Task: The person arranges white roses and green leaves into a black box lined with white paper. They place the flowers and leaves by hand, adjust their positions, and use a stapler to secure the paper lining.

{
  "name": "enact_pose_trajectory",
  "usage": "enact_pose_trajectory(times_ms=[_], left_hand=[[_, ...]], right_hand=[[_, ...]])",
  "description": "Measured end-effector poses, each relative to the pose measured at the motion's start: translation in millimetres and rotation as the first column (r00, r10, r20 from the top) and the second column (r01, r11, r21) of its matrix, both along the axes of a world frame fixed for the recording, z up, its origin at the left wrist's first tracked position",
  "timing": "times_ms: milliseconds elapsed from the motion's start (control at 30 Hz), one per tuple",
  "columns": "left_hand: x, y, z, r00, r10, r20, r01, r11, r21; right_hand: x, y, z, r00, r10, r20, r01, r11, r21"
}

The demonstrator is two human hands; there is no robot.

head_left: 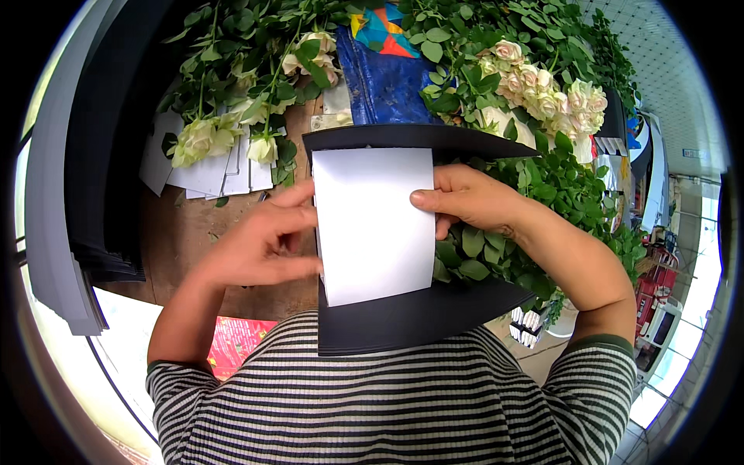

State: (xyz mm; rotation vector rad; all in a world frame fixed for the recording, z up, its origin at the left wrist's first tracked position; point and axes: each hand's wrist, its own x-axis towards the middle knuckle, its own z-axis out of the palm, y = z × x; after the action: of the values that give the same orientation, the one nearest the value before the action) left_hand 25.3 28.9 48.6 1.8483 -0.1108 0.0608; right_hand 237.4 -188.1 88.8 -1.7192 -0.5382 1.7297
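Note:
My right hand [465, 200] grips a small stack of white paper sheets [375, 232] by its right edge, thumb on top and fingers curled behind. My left hand [263, 242] is at the stack's left edge, its fingers spread and their tips touching the edge; it is slightly blurred. Black card sheets [387, 322] show below the white stack, near my striped shirt, and a black flap [418, 139] shows beyond its far edge. How the black pieces join behind the white stack is hidden.
Pale roses [203, 139] lie at the far left over loose white cards [205, 178] on the wooden table [182, 232]. More pink-white roses [542, 97] and leafy stems [577, 186] fill the right. Blue plastic [387, 89] lies at the back; tall dark panels [101, 155] stand left.

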Motion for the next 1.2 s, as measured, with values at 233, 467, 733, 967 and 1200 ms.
enact_pose_trajectory(times_ms=[233,467,733,967,1200], left_hand=[[39.5,-59.0,47.0,0.968,-0.117,0.224,0.006,0.898,0.441],[35.0,-68.4,24.9,0.987,-0.118,0.108,0.011,0.723,0.691],[35.3,-67.7,27.8,0.985,-0.138,0.104,0.03,0.731,0.682],[33.3,-69.0,31.2,0.987,-0.135,0.086,0.043,0.744,0.667],[32.4,-66.8,29.9,0.986,-0.116,0.119,0.01,0.753,0.658]], right_hand=[[10.9,11.2,2.2,0.988,0.151,0.016,-0.147,0.978,-0.146],[67.3,31.3,103.3,0.627,0.239,0.742,-0.568,0.792,0.225],[171.4,-7.9,-43.5,-0.267,0.284,0.921,-0.548,0.741,-0.388],[229.2,15.1,75.3,0.241,-0.665,0.707,-0.28,0.65,0.707],[196.8,23.2,122.7,0.706,-0.406,0.58,-0.203,0.669,0.715]])
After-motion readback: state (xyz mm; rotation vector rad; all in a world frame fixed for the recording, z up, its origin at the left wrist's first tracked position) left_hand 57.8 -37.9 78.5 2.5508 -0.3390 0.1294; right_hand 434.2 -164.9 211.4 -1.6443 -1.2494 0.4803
